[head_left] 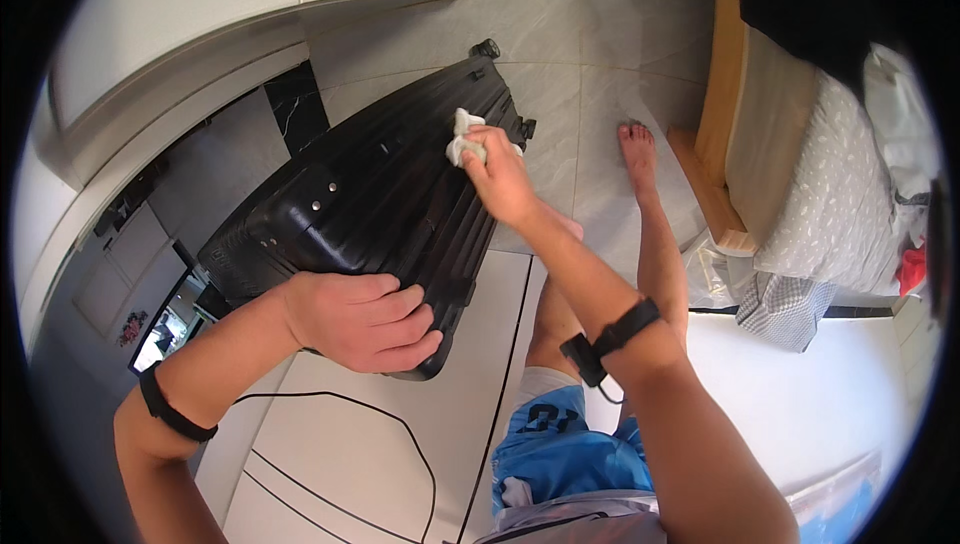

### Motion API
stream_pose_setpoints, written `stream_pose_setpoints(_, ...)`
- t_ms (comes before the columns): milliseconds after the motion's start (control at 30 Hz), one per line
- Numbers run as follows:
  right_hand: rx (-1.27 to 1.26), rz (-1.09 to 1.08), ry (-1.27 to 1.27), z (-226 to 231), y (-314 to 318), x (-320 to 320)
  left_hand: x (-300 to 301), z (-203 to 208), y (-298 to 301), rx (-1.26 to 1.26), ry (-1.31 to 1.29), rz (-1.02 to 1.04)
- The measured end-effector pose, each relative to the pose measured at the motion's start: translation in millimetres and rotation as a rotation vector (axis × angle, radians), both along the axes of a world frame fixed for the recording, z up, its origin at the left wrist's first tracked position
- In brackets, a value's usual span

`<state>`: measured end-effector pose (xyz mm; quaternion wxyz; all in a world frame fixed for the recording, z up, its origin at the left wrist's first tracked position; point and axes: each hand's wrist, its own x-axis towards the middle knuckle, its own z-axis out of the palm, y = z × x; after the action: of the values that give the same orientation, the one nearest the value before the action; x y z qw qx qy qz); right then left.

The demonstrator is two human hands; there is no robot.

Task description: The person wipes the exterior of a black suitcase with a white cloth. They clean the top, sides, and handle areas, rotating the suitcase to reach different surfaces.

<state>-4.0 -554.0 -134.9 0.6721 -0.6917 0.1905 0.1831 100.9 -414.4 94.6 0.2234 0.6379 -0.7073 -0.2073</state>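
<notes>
This looks like a bedroom in a home: there is a wooden bed frame (722,94), a dotty grey blanket (835,189) and a bare foot (638,152) on the tiled floor (545,4).

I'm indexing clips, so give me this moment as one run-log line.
left hand: on black suitcase, near end | right hand: holding white cloth against its ribbed side | wheels: at far end

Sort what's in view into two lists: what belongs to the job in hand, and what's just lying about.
In the job:
- black suitcase, under the left hand
- crumpled whitish cloth, held against the suitcase by the right hand

Lying about:
- grey spotted fabric
- checked cloth
- black fabric
- small red item, kind unclear
</notes>
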Motion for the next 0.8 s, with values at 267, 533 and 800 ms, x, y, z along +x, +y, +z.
stream_pose_setpoints(267,0.021,-0.044,0.107,28,6,-4,5,-2,5,0.012,-0.03,0.012)
stream_pose_setpoints(533,0.196,-0.227,0.249,143,14,-8,2,-5,10,-0.089,-0.053,0.069)
stream_pose_setpoints(800,0.099,-0.221,-0.22,191,15,-3,-6,-9,19,-0.124,-0.097,0.056)
